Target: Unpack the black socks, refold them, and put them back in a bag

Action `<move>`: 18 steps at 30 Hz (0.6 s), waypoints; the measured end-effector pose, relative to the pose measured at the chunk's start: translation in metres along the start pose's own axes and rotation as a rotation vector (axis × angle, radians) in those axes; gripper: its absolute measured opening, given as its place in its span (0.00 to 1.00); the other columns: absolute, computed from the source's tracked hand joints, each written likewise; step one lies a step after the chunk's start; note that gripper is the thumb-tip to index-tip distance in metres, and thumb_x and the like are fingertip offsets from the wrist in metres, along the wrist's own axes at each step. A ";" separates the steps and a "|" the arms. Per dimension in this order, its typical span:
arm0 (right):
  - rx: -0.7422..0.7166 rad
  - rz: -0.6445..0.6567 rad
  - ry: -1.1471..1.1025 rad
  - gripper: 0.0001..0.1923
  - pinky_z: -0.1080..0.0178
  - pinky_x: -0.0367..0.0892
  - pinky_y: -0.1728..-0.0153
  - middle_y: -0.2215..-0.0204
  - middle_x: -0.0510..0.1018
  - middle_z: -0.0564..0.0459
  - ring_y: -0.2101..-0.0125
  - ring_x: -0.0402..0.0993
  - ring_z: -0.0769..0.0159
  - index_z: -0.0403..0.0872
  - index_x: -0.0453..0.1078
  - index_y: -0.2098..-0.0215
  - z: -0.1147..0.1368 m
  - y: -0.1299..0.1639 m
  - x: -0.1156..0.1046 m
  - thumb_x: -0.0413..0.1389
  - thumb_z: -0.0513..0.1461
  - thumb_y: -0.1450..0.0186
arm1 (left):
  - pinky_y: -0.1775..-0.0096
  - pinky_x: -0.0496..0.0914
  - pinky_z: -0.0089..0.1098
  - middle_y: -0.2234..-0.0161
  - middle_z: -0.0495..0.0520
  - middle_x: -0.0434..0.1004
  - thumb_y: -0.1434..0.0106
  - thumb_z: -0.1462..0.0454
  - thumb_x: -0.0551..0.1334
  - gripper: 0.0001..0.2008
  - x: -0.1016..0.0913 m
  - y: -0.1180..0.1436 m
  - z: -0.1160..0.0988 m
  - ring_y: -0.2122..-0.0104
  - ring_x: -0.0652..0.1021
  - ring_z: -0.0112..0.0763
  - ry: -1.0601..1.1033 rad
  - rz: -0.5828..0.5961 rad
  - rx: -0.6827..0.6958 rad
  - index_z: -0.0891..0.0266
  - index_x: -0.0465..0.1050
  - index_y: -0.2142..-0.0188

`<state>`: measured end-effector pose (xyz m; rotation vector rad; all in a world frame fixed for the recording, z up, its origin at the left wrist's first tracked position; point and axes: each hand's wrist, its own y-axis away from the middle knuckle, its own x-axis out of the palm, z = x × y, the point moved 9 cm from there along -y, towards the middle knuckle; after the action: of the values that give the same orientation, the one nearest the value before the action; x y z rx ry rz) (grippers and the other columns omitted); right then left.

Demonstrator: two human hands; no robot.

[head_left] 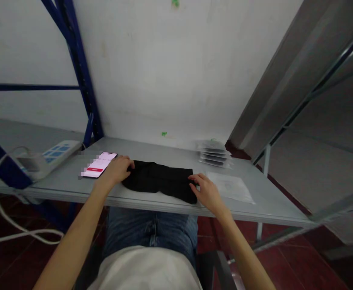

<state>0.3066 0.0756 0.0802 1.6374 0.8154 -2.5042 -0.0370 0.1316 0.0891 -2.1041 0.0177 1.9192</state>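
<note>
A long piece of black cloth lies flat on the grey, narrow bench, stretched sideways near the front edge, directly before the person. The left hand rests at the cloth's left end, its fingers bent and their tips on the dark fabric; whether they pinch it, I cannot tell. The right hand is at the opposite end, touching the edge there with the thumb and forefinger slightly spread, a narrow gap showing between their tips.

Just beside the left hand lies a dark-edged phone with a lit pale pink screen and a red bar across its lower part; some of its left side is blurred out. Farther left is a white power strip with blue socket panels, close to a blue metal frame, and a white cable loops down in front.

To the right of the right hand, a flat clear plastic bag lies on the bench. Behind it, near the white wall, sits a stack of thin transparent packets, layered unevenly. Below the front edge show the person's blue jeans and white top
</note>
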 end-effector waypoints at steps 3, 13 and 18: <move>0.034 0.036 0.047 0.15 0.61 0.72 0.57 0.52 0.78 0.49 0.57 0.79 0.60 0.52 0.74 0.46 -0.009 -0.004 0.011 0.56 0.37 0.30 | 0.58 0.71 0.38 0.63 0.58 0.79 0.41 0.64 0.62 0.07 -0.004 -0.005 0.006 0.60 0.79 0.46 0.005 0.005 -0.016 0.56 0.80 0.67; 0.077 0.030 0.024 0.16 0.63 0.72 0.59 0.54 0.79 0.51 0.62 0.79 0.64 0.53 0.76 0.48 -0.023 -0.007 0.014 0.57 0.34 0.32 | 0.63 0.69 0.33 0.71 0.50 0.79 0.50 0.62 0.67 0.06 0.004 -0.016 0.012 0.67 0.79 0.40 0.214 0.060 -0.034 0.53 0.80 0.70; 0.079 -0.005 0.046 0.14 0.62 0.71 0.59 0.55 0.80 0.50 0.61 0.79 0.62 0.52 0.77 0.50 -0.025 -0.010 0.015 0.54 0.34 0.30 | 0.65 0.68 0.34 0.73 0.51 0.80 0.45 0.60 0.64 0.06 0.007 -0.010 0.018 0.70 0.78 0.38 0.236 0.058 -0.046 0.55 0.79 0.69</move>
<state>0.3181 0.0988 0.0632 1.7247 0.7341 -2.5425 -0.0516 0.1468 0.0836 -2.3730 0.0859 1.7060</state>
